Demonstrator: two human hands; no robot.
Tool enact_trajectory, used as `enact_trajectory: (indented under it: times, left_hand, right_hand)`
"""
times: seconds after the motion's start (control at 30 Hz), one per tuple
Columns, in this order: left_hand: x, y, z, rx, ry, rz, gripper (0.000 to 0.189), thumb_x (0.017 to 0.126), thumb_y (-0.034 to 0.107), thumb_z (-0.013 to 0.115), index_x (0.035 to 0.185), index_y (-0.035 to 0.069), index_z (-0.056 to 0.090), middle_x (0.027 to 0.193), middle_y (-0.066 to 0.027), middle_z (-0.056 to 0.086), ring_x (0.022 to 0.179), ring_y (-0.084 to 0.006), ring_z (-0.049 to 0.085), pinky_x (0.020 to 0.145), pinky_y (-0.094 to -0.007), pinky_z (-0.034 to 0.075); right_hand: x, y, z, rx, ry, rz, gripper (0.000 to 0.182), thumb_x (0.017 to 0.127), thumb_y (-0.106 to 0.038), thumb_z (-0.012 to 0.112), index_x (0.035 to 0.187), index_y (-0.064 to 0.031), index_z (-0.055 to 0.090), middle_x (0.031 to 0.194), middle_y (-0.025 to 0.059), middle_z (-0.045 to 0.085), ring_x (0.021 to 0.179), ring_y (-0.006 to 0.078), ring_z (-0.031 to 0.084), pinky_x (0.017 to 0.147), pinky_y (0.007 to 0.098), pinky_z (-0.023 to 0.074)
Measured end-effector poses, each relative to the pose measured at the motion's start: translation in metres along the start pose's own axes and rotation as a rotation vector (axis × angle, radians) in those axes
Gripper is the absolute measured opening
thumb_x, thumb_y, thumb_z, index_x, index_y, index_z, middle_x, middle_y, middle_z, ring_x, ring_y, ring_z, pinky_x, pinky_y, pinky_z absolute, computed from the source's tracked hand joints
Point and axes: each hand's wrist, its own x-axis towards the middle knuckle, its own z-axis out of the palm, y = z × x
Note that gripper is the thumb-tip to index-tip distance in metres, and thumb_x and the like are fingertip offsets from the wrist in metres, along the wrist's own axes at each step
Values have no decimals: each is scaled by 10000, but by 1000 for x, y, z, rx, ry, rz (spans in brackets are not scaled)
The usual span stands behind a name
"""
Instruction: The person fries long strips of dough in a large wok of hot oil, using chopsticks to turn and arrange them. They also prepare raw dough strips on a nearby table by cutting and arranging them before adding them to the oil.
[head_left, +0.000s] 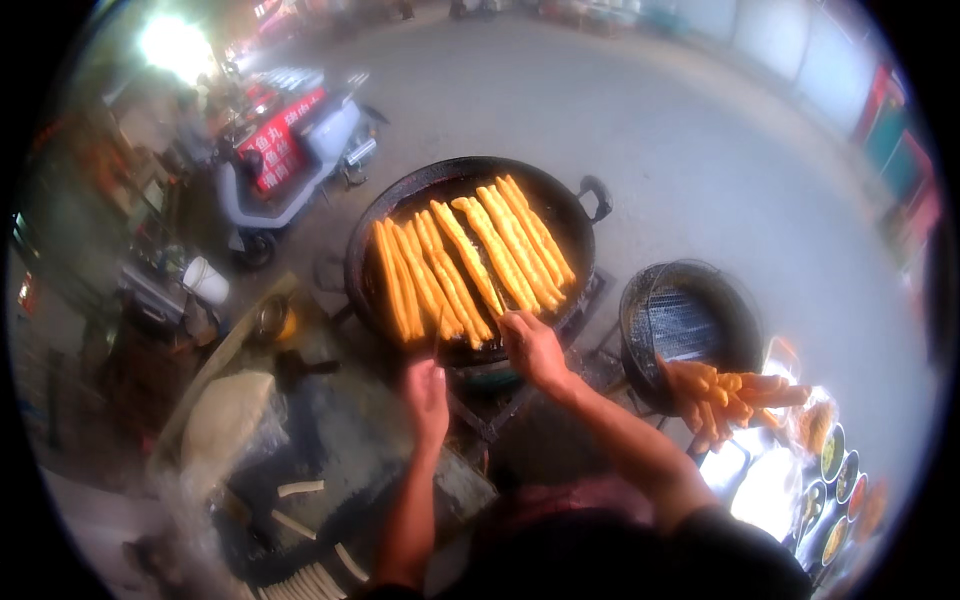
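Several long golden fried dough sticks (510, 247) lie side by side in a wide black frying pan (470, 166) with dark oil, filling much of it. My left hand (426, 390), at the pan's near edge, grips a thin stick-like tool (438, 337) that points at the dough sticks on the left. My right hand (534, 349) is over the near right rim, closed on another thin tool (501, 298) whose tip is by the end of a middle dough stick. Whether these tools are chopsticks I cannot tell.
Right of the pan stands a round black basin (637, 300) with a wire rack and a pile of fried dough (712, 397). Small bowls (832, 452) stand lower right. At lower left, raw dough strips (300, 487) lie on a worktop beside a large dough mass (225, 420). A scooter (330, 135) is beyond.
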Motion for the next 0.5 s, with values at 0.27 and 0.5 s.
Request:
enact_trajectory:
  times: [0.27,0.5]
  left_hand:
    - [-2,-2,-18,46,-26,2,235,1060,173,583,1213,-4,591,1039,-55,689,845,-96,599,731,-270,511]
    - [-9,16,-18,3,-24,-96,215,1056,179,602,1174,-1,606,955,-23,649,791,-79,566,712,-260,495]
  right_hand:
    - [17,-23,-4,110,127,166,80,971,-32,671,1048,-31,689,988,189,700,867,341,707,720,392,553]
    - [8,12,18,246,172,424,134,995,-108,685,1068,0,716,925,135,734,810,161,680,728,308,539]
